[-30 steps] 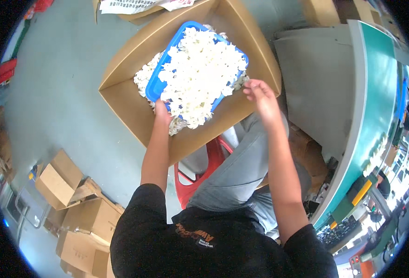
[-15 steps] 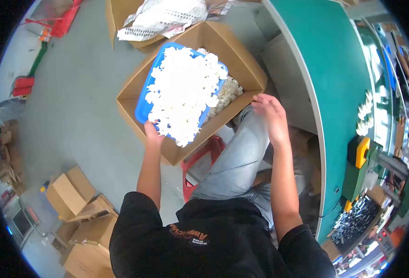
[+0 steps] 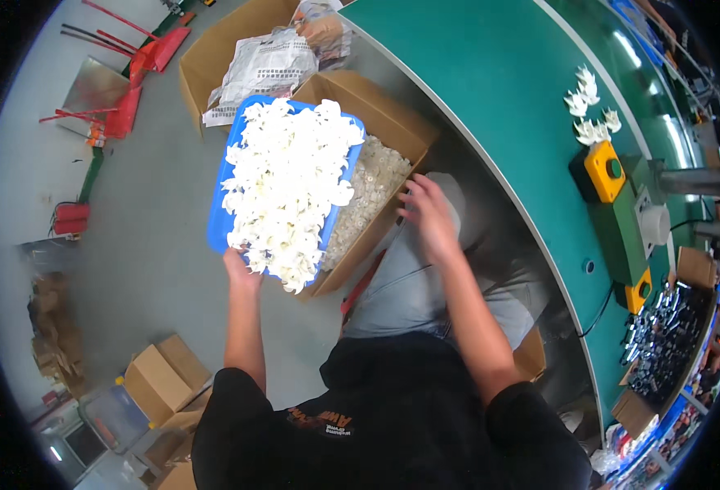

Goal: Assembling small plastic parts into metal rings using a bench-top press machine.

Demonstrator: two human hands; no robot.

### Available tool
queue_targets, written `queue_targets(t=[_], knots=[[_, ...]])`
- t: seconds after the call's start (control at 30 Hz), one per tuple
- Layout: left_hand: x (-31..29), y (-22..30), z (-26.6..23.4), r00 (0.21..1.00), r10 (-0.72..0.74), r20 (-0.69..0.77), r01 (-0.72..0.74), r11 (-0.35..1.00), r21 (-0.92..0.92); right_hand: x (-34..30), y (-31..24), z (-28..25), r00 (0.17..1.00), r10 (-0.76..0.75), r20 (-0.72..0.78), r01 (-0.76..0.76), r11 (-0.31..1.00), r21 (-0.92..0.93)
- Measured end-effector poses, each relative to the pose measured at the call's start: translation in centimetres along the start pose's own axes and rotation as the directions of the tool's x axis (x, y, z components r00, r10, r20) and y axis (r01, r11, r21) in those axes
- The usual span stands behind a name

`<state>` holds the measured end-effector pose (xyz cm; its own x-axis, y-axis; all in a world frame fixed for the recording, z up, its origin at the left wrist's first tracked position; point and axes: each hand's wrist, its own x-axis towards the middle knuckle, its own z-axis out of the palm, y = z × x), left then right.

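Observation:
My left hand [image 3: 242, 268] grips the near left corner of a blue plastic tray [image 3: 221, 220], its thumb at the rim. White plastic pieces with pointed, petal-like edges [image 3: 291, 184] are heaped in the tray and hide most of its inside. The tray hangs over the left part of an open cardboard box [image 3: 380, 110]. Inside the box, to the right of the tray, lies a thick layer of small whitish pieces [image 3: 372, 184]. My right hand [image 3: 432, 214] holds nothing. Its fingers are apart and slightly blurred, close to the box's near right wall and above my knee.
A green-topped workbench [image 3: 474, 98] curves along the right. On it are several white pieces [image 3: 593, 114], a yellow button box [image 3: 603, 171] and a bin of shiny metal parts [image 3: 666, 339]. Another carton with a printed sack [image 3: 266, 69] stands behind. Flattened cartons [image 3: 164, 380] lie lower left.
The view has turned to the right. The tray has shifted left relative to the box, uncovering more of the small pieces inside. My right hand has left the box's right corner and moved along its near wall.

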<state>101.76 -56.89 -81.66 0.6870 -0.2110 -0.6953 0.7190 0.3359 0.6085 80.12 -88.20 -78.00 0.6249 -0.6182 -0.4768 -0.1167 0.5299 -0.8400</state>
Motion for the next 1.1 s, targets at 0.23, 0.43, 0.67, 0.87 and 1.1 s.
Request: queue_targets(t=[0.23, 0.43, 0.67, 0.87, 1.1], knots=[[1.2, -2.2, -0.9, 0.995, 0.034, 0.091, -0.025, 0.995, -0.095, -1.0, 2.3, 11.1, 0.975, -0.179, 0.134, 0.192, 0.977, -0.092], [-1.9, -0.7, 0.8, 0.982, 0.058, 0.181, -0.045, 0.996, -0.075, -2.6, 0.3, 11.9, 0.936, -0.326, 0.135, 0.342, 0.933, -0.116], [-5.2, 2.0, 5.6, 0.964, 0.025, 0.263, -0.006, 0.997, -0.073, -3.9, -3.9, 11.1, 0.904, -0.414, 0.111, 0.418, 0.909, -0.009], [-7.8, 5.5, 10.8, 0.951, 0.085, 0.298, -0.102, 0.994, 0.043, -5.7, -9.9, 10.5, 0.881, -0.455, 0.129, 0.433, 0.885, 0.169], [-7.9, 7.0, 19.1, 0.896, 0.079, 0.437, -0.141, 0.984, 0.111, -5.0, -14.5, 8.2, 0.807, -0.589, -0.05, 0.589, 0.808, -0.016]])
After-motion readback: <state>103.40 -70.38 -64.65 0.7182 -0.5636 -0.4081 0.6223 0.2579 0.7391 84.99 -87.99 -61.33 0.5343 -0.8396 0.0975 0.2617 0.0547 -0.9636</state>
